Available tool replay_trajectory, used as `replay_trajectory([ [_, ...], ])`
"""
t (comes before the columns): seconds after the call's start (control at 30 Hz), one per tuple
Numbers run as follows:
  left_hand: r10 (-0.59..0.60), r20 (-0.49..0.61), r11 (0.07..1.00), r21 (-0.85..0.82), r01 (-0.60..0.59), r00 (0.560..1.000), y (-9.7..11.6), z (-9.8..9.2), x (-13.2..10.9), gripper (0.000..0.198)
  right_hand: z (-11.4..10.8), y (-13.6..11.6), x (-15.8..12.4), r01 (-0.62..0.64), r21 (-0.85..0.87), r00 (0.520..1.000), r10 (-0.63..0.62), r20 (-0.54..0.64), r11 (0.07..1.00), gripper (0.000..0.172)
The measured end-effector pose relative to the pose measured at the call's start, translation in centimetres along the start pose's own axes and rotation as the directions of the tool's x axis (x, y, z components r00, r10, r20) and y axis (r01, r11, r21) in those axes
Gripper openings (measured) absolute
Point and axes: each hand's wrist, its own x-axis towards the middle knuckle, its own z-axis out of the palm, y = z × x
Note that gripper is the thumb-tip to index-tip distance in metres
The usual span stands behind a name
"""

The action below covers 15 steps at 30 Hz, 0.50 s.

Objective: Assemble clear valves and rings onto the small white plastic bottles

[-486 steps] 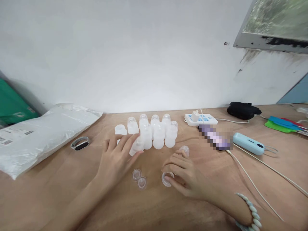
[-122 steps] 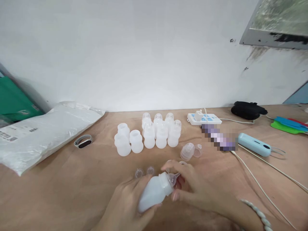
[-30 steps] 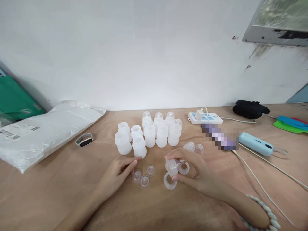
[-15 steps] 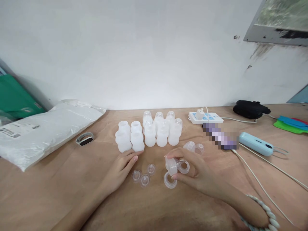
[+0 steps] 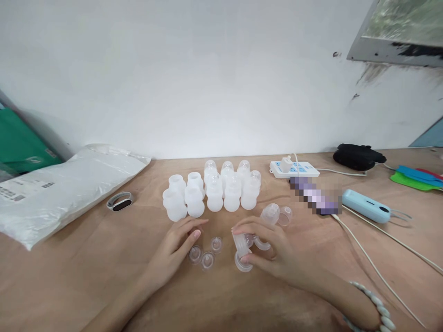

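Observation:
My right hand grips a translucent baby bottle collar ring on edge between thumb and fingers, with a clear teat poking out of it toward my palm. Under and beside it lie another collar ring and one more ring, partly hidden by my fingers. My left hand rests on the table with fingers stretched, holding nothing. Beside its thumb lie three clear teats. Just beyond the fingertips stand open-necked white bottles; capped bottles stand to their right.
Clear domed caps lie right of centre. Farther right are a power strip, a blurred-out phone, a blue device, cables and a black case. A smart band and white plastic parcel lie left. A wall stands behind.
My left fingertips have come off the front bottle. My right hand has tilted the collar ring and lowered it slightly toward the ring on the table.

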Motion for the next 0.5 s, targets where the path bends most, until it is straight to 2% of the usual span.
replay_trajectory([
  [0.13,0.067,0.018,0.994,-0.091,-0.065,0.998,2.7,0.7,-0.8,0.021,1.0,0.1,-0.4,0.074,-0.04,0.993,-0.078,-0.093,0.996,0.029],
  [0.27,0.063,0.052,0.973,-0.227,-0.049,0.997,5.0,2.1,-1.1,0.021,1.1,-0.1,-0.6,0.25,-0.152,0.956,-0.269,-0.117,0.956,0.02],
  [0.37,0.009,0.131,0.902,-0.428,0.048,0.991,6.0,3.0,-0.9,0.027,1.1,-0.1,-0.7,0.336,-0.239,0.917,-0.375,-0.14,0.911,0.017],
  [0.5,-0.127,0.288,0.74,-0.61,0.284,0.949,7.0,3.4,-0.5,0.031,1.1,-0.2,-0.9,0.352,-0.303,0.906,-0.404,-0.127,0.885,0.017],
])
